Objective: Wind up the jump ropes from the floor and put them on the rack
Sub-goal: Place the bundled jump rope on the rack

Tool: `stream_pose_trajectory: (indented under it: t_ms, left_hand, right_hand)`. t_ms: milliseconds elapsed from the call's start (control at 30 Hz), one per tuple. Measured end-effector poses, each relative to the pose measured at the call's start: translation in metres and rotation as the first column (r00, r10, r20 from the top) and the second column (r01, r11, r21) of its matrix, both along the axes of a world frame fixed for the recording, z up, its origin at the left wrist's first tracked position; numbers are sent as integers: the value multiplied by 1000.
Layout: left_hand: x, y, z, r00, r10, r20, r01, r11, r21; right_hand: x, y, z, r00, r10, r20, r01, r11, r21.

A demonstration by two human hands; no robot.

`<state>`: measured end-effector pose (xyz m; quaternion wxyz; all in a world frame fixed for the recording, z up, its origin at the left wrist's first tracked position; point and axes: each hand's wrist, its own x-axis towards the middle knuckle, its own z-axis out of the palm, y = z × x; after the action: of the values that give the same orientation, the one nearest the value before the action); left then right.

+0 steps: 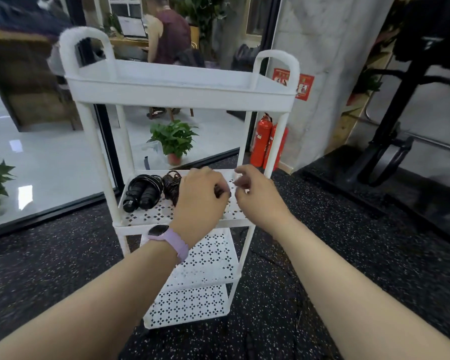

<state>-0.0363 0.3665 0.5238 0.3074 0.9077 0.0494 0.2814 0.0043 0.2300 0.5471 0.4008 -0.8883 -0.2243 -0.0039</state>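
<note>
Both bare forearms reach forward from the lower corners of the view and converge over the middle shelf of the white rack [130,221], the landmark here. The left hand [202,196] is seen from the back, knuckles up, its fingers curled downward over the shelf and closed round something dark that is mostly hidden beneath it. A lilac watch [166,239] circles the left wrist, just in front of the shelf's front rim. The right hand [255,193] hovers just beside the left, over the shelf's right part, fingers loosely bent, thumb and forefinger close together, blurred.
</note>
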Motion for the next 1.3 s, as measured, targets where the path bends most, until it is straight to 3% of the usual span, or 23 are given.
stream_pose_trajectory:
  t_ms: [133,433,733,1033,1300]
  left_hand:
    - [-24,-26,6,997,-75,-30,76,996,38]
    - [-73,-88,13,976,-215,-25,217,973,79]
    - [-86,-179,5,935,-336,-112,342,938,45]
    - [-68,-246,-70,815,-534,-223,544,839,-20]
    - [-31,-232,-202,663,-549,-509,551,818,-163]
  right_hand:
    - [-21,-34,18,992,-96,78,90,993,74]
    - [-91,-102,28,972,-217,92,213,976,53]
    - [-134,-189,4,934,-357,26,354,931,90]
    - [-145,-283,-88,793,-507,-337,589,780,213]
    - [-139,-298,-235,730,-537,-423,598,801,15]
